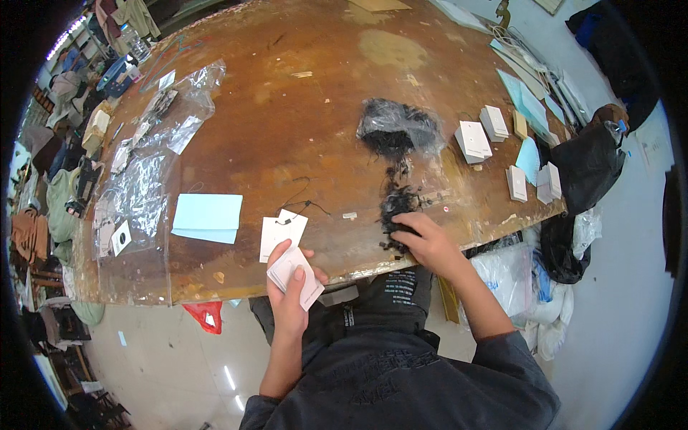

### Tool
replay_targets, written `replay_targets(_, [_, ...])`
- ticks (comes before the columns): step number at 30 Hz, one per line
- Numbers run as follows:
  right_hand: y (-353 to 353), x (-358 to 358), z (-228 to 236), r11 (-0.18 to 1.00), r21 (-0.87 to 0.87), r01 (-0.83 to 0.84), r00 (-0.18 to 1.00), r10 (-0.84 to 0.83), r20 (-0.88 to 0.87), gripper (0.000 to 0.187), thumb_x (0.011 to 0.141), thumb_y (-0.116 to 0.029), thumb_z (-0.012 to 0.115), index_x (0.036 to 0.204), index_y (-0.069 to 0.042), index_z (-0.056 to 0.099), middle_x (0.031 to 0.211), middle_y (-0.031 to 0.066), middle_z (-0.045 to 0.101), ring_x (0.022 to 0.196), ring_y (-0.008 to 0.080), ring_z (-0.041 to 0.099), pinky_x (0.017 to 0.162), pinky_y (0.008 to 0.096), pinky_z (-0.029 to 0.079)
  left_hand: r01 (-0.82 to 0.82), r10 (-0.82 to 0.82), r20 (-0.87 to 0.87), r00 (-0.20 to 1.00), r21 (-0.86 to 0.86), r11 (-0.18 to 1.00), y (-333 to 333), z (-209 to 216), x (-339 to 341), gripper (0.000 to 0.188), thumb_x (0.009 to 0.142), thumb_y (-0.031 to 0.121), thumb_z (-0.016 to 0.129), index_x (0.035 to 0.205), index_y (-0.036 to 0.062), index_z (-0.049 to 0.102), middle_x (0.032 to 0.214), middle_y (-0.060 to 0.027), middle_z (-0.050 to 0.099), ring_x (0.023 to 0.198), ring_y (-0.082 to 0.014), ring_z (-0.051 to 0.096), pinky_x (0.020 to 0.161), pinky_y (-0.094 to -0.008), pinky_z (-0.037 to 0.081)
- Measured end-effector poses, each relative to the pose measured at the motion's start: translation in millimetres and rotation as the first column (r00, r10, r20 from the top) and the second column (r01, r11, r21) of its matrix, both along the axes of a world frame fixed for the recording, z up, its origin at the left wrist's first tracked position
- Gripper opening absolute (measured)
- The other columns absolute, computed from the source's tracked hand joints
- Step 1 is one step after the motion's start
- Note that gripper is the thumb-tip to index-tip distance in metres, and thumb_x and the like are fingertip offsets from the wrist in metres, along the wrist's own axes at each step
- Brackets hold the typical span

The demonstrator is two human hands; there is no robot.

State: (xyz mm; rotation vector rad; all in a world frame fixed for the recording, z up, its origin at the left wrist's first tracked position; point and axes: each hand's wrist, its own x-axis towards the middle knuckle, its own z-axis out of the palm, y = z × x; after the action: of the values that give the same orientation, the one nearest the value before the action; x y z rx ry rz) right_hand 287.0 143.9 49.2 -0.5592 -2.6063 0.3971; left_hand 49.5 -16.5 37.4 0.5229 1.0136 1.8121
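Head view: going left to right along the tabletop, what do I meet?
White tag with a black circle → light blue sheet → left hand holding white cards → black string pile → large white stack → rightmost white stack

Nothing is legible: tiny print on the large white card stack (473, 141) at right, pale lettering on the dark trousers (393, 292).

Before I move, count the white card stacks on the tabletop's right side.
4: large stack, smaller stack behind it, then left stack and right stack side by side lower in view. Touching or hidden stacks may go uncounted.
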Motion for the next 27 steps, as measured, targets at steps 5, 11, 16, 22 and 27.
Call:
replay_targets(5, [-3,-30,2,0.948,-0.047,0.316,0.948,-0.318,-0.033,0.039,0.078,0.003,0.06,0.116,-0.003,0.061,0.123,0.0184,0.055,0.112,0.0351,0.058,0.094,0.0401,0.049,0.026,-0.026,0.103,0.994,0.01,1.0,9,-6,4,0.065,0.093,0.023,0.056,0.149,0.0052,0.029,0.104,-0.0129,0.058,0.075,-0.0243,0.065,0.067,-0.0359,0.055])
replay_targets(11, [-2,-48,7,0.951,-0.045,0.305,0.933,-0.308,-0.187,0.038,0.074,0.002,0.063,0.112,-0.003,0.064,0.111,0.0159,0.061,0.099,0.0337,0.062,0.087,0.0409,0.051,-0.004,0.011,0.21,0.978,-0.03,1.0,6,-2,5,0.059,0.098,0.026,0.049,0.149,0.0039,0.031,0.106,-0.0137,0.06,0.084,-0.0276,0.067,0.08,-0.0423,0.057])
replay_targets(16, [17,-29,7,0.962,-0.015,0.271,0.952,-0.27,-0.143,0.027,0.08,0.003,0.062,0.107,0.001,0.065,0.107,0.0168,0.065,0.099,0.0349,0.061,0.085,0.0405,0.05,-0.052,0.069,0.164,0.984,-0.101,0.993,-3,6,-1,0.052,0.102,0.024,0.045,0.149,0.0055,0.032,0.114,-0.0165,0.058,0.101,-0.0254,0.063,0.088,-0.047,0.056])
replay_targets(22, [18,-48,0,0.972,0.051,0.228,0.973,-0.229,0.029,0.023,0.081,-0.002,0.065,0.104,0.0,0.065,0.102,0.0162,0.066,0.095,0.0352,0.062,0.082,0.0408,0.051,0.016,0.01,0.234,0.972,-0.111,0.994,-16,8,-9,0.054,0.099,0.019,0.047,0.148,0.0054,0.032,0.116,-0.0169,0.057,0.105,-0.0251,0.062,0.091,-0.0484,0.055])
replay_targets(27, [40,-38,18,0.924,-0.059,0.378,0.91,-0.383,-0.159,0.014,0.08,0.002,0.067,0.094,-0.001,0.067,0.091,0.0157,0.066,0.086,0.0302,0.065,0.075,0.0363,0.052,0.031,-0.012,0.232,0.973,-0.078,0.996,-23,11,-11,0.056,0.095,0.012,0.048,0.148,0.002,0.031,0.113,-0.0162,0.058,0.1,-0.0265,0.064,0.092,-0.0484,0.054])
